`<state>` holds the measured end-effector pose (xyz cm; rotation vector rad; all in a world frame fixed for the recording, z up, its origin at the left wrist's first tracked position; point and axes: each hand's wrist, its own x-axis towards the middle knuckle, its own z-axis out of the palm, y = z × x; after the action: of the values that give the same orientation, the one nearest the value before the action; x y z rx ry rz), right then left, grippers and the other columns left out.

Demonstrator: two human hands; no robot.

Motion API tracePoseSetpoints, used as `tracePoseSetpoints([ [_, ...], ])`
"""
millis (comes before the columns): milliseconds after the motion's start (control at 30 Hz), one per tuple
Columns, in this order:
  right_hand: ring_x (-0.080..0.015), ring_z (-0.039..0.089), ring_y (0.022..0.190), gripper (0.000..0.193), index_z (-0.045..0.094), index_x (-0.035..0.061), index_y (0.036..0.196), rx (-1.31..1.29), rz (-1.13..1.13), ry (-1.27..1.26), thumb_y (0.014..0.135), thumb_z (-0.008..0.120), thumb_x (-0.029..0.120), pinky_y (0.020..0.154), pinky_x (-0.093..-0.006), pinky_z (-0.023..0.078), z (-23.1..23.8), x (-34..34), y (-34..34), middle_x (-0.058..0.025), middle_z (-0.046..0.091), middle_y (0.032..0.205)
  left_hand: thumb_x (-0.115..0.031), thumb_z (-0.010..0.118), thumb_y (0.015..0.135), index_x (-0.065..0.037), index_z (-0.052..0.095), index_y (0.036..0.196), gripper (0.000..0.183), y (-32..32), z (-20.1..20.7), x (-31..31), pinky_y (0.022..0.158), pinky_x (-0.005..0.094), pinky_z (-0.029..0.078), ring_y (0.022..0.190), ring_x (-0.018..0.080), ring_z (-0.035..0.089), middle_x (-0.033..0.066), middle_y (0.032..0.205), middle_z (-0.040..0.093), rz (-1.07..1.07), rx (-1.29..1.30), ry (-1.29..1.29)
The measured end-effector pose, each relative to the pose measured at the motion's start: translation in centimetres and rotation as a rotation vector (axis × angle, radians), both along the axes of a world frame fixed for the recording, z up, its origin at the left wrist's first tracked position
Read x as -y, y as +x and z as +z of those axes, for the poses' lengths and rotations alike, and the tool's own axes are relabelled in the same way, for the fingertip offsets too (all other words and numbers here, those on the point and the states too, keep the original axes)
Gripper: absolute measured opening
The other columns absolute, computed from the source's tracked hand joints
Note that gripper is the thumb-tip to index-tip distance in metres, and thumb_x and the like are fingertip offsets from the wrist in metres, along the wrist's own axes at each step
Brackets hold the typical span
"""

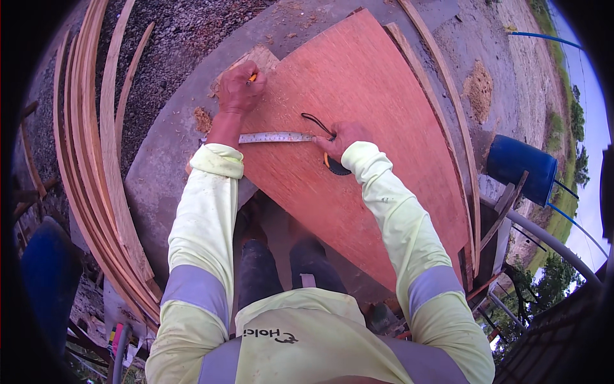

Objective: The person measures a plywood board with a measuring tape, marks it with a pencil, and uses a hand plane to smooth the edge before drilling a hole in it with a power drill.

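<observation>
At eleven o'clock, the left hand grips an orange tool. At one, the right hand clasps the tape — seemingly to steady it across the board.

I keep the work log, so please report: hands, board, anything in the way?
Left hand closed on small orange item. Right hand holding tape measure, blade out over reddish board. Left forearm covering part of blade.

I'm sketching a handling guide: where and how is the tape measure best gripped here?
Probably by its orange-and-black case, coming from the right. The drawn-out blade runs leftward and the cord loop juts toward the upper left, so the right hand's side seems less obstructed.
</observation>
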<state>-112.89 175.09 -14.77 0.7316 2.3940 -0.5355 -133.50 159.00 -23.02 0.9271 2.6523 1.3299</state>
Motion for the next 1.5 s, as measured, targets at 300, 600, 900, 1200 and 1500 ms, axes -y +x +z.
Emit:
tracePoseSetpoints([
  [300,-0.0343,0.066,0.084,0.05,0.071,0.0072,0.088,0.026,0.023,0.017,0.076,0.064,0.055,0.076,-0.044,0.051,-0.4,0.0,-0.2,-0.0159,0.069,0.085,-0.012,0.069,0.08,-0.003,0.07,0.084,0.01,4.4,1.9,5.4,0.06,0.0229,0.049,0.064,0.0059,0.059,0.002,0.071,0.067,0.346,0.209,0.192],
  [600,-0.0338,0.066,0.084,0.05,0.071,0.0074,0.09,0.075,0.039,0.013,0.075,0.065,0.055,0.076,-0.0434,0.052,-0.1,-0.1,-0.6,-0.016,0.069,0.084,-0.008,0.069,0.077,-0.005,0.066,0.076,0.004,5.7,0.7,2.9,0.054,0.0277,0.049,0.057,0.0139,0.062,0.0074,0.065,0.063,0.246,0.073,0.241],
  [900,-0.0347,0.066,0.082,0.051,0.071,0.0064,0.088,0.057,0.044,0.005,0.075,0.065,0.055,0.074,-0.044,0.052,-0.5,-0.2,-0.5,-0.0169,0.068,0.083,-0.011,0.068,0.078,-0.006,0.064,0.075,0.008,5.4,0.6,2.5,0.056,0.0292,0.05,0.059,0.0181,0.065,0.0094,0.067,0.064,0.255,0.147,0.217],
  [1200,-0.0352,0.066,0.081,0.05,0.071,0.0065,0.088,0.065,0.038,0.009,0.075,0.066,0.055,0.073,-0.044,0.052,-0.4,-0.1,-0.6,-0.0172,0.068,0.082,-0.012,0.066,0.077,-0.005,0.063,0.075,0.008,4.7,-0.6,2.8,0.058,0.0306,0.049,0.061,0.0212,0.065,0.0112,0.068,0.064,0.221,0.197,0.179],
  [1500,-0.0357,0.066,0.085,0.052,0.071,0.0057,0.09,0.07,0.038,0.018,0.074,0.065,0.055,0.075,-0.044,0.052,-0.5,-0.1,-0.5,-0.0182,0.068,0.085,-0.01,0.068,0.076,-0.006,0.065,0.076,0.005,5.9,2.0,8.0,0.057,0.0288,0.051,0.061,0.0157,0.065,0.008,0.069,0.066,0.449,0.086,0.12],
])
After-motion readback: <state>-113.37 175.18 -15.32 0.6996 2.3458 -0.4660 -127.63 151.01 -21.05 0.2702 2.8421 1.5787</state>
